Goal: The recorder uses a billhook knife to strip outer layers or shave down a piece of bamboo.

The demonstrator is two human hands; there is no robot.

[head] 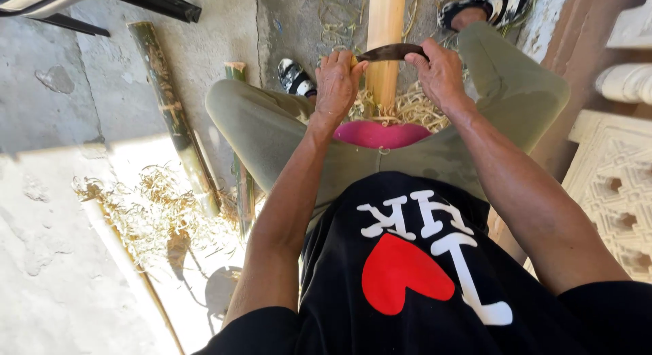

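I sit on a pink stool (380,135) with a pale peeled bamboo pole (384,29) running away from me between my knees. A dark curved blade (392,52) lies across the pole. My left hand (337,83) grips the blade's left end, and my right hand (439,71) grips its right end. Both fists are closed around it, knuckles up. Thin yellow shavings (406,108) are piled under the pole in front of the stool.
Two green bamboo lengths (173,117) (239,151) lie on the concrete to my left beside a heap of shavings (159,209). Dark metal bars (146,2) cross the top left. Carved white stonework (614,185) stands at the right. My sandalled feet (296,77) (485,7) flank the pole.
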